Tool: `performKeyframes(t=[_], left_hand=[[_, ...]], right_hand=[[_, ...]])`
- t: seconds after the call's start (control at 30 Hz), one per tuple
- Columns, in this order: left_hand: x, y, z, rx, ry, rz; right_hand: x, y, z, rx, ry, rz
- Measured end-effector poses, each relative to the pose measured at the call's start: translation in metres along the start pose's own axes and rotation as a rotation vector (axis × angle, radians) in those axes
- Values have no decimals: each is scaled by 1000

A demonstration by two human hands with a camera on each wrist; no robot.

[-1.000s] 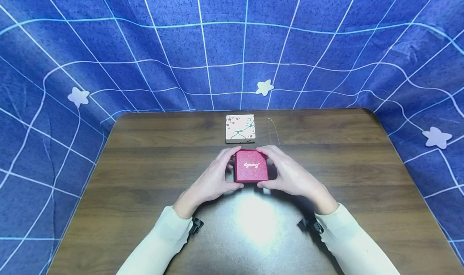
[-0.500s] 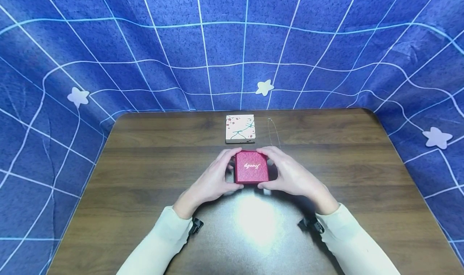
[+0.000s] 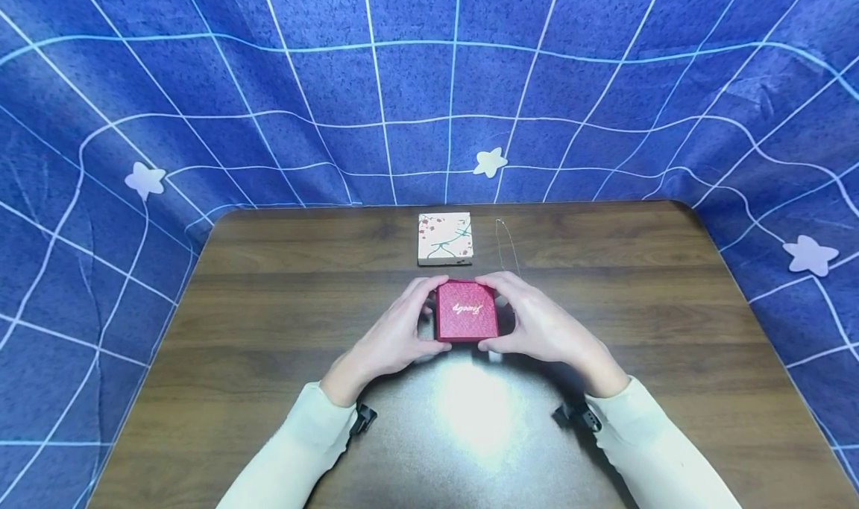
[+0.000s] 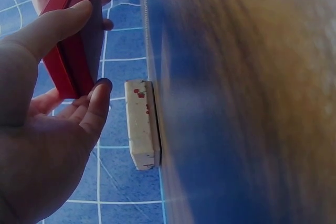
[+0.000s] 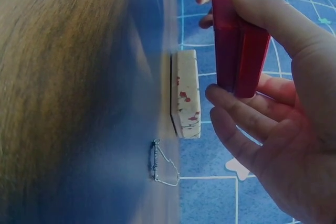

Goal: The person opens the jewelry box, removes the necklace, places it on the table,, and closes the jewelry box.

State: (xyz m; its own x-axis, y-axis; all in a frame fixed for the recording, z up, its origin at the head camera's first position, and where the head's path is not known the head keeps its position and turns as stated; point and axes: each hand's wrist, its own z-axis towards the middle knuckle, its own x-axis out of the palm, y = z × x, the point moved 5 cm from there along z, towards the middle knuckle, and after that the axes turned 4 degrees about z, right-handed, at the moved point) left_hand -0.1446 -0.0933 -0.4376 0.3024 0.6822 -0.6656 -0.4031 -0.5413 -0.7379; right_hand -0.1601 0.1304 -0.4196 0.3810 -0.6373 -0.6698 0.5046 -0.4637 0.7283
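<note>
Red with pale lettering, the small box [image 3: 467, 324] is drifting a touch nearer the person's body than it was a second ago, while the grip round it is staying the same. The left hand [image 3: 394, 330] and right hand [image 3: 537, 324] are both curving partway closed and holding it between them, thumbs at the near corners, fingers wrapping the far ones. From the wrist views I am seeing a gap below it, so the hands are carrying it above the table [image 3: 288, 308]. Its seam is looking shut; to my eye the work is still at the stage of steadying and shifting the whole box, with nothing being opened.

Just beyond the fingertips, mostly ahead of the left hand, a white patterned box [image 3: 445, 233] is lying on the wood. A thin chain [image 5: 156, 161] is lying just beyond the right hand's knuckles, so forward room is looking tight there. Farther ahead, the table's back edge is running along a blue cloth [image 3: 329, 84]. Wider room is stretching outward from either hand, and more is opening between the forearms, where glare is washing out the surface.
</note>
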Motion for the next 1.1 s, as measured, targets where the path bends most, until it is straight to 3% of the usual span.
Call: performKeyframes(t=[1.1], left_hand=[[-3, -1, 0, 2, -18, 10]], right_hand=[[1, 2, 0, -31, -25, -39]])
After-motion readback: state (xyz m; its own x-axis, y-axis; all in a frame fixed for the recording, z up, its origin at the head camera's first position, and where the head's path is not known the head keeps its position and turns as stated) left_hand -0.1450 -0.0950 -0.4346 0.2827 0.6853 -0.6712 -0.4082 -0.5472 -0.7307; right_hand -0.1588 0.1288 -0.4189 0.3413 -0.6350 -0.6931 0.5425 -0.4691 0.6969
